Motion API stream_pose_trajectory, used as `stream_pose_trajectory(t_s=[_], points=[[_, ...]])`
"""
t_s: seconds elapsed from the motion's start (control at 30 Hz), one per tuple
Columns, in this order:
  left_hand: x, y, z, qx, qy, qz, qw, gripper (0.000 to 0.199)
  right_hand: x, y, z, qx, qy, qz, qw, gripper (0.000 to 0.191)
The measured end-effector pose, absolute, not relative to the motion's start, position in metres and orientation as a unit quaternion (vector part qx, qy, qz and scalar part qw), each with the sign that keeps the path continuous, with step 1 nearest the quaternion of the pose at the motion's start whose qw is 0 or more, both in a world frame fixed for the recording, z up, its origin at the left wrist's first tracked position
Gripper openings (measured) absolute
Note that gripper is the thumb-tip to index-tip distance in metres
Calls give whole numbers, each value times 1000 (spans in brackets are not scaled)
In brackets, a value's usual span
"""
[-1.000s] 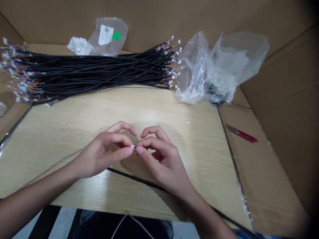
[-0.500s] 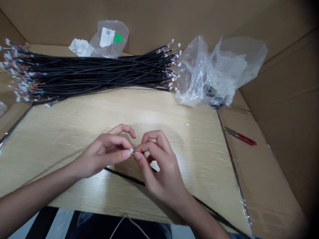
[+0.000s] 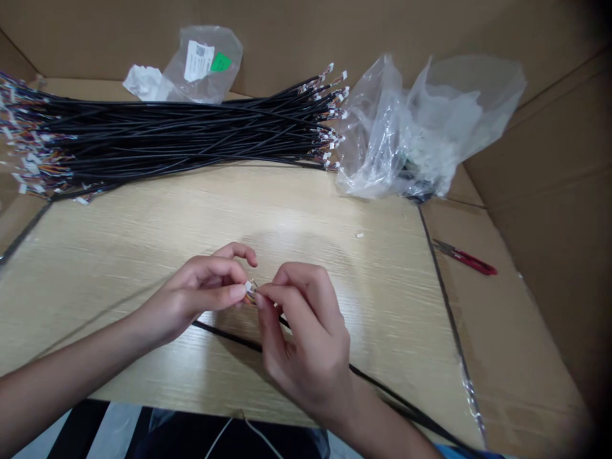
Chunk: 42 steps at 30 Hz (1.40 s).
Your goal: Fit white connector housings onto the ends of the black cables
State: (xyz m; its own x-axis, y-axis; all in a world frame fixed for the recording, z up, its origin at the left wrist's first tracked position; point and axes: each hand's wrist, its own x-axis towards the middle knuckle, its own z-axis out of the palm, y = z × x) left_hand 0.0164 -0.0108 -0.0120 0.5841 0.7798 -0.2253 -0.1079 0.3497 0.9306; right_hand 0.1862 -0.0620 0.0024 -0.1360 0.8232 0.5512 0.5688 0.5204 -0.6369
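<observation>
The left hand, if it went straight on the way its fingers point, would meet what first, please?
Probably the right hand, whose fingertips sit just beyond the white connector in the left hand; depth is unclear.

"What is the surface?"

"A pale wood-grain table (image 3: 296, 197), with flat cardboard (image 3: 516, 357) along its right side."

"What lies at the back?"

"A wide pile of black cables (image 3: 191, 134), running left to right, with small white plugs and coloured wires at both ends. Just beside its right end, crumpled clear plastic (image 3: 377, 134) holding whitish contents."

"And nearer?"

"A tiny white piece (image 3: 359, 236), right of centre. Red-handled snips (image 3: 466, 258) lie on the cardboard. One black cable (image 3: 392, 396) crosses the near part; whether it touches the wood is unclear"
</observation>
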Motion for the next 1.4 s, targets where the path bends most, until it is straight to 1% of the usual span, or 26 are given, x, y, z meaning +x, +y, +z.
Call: stream_pose_trajectory(t_s=[0.2,0.37,0.5,0.7,0.77,0.87,0.93,1.0,1.07,1.17,1.27,1.4], points=[[17,-13,-12,475,339,298,755,22,182,-64,0,-489,-725,115,472,16],[16,-12,-11,475,364,293,746,26,186,-60,1,-467,-768,74,431,13],[16,-11,-11,467,369,298,746,26,190,-59,3,-443,-800,55,402,16],[17,-11,-12,471,366,300,744,27,192,-61,3,-437,-811,67,383,16],[17,-10,-13,472,360,302,745,26,192,-61,2,-442,-801,86,395,16],[16,-9,-13,466,354,294,756,24,194,-58,3,-457,-756,165,439,14],[15,-7,-12,461,348,286,764,24,196,-56,5,-467,-711,262,455,10],[13,-6,-12,461,342,277,771,27,198,-52,8,-475,-659,374,448,9],[12,-6,-12,462,338,268,775,28,199,-48,11,-474,-601,481,428,13],[11,-6,-11,464,328,263,779,26,200,-42,14,-451,-521,597,410,19],[11,-6,-11,467,323,256,782,24,200,-39,12,-429,-470,655,406,20],[12,-7,-11,473,322,248,782,21,201,-38,9,-430,-459,667,400,19]])
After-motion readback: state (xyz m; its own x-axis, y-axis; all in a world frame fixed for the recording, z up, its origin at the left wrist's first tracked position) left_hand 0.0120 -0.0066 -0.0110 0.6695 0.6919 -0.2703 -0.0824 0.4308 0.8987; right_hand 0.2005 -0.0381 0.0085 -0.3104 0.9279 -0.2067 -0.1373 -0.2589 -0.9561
